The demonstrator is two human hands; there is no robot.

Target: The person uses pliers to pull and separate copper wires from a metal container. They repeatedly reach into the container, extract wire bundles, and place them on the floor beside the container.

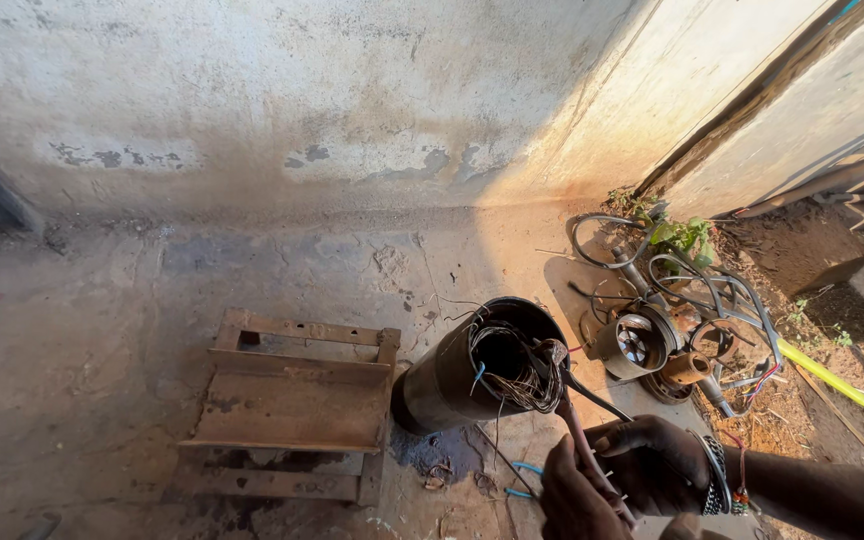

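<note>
Both the left hand (pixel 574 498) and right hand (pixel 655 464) are clenched around a thin tool (pixel 580 440), its tip dug into the tangled wire (pixel 522 370) at the mouth of the motor cylinder (pixel 452 385) just ahead of them, which I judge calls for steady prying.

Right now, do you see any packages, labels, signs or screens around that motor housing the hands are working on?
None in view. Only bare items: the dark cylindrical motor housing with copper wire spilling from its mouth, a rusty metal stand to its left, and loose cables and pump parts to its right by the wall.
</note>
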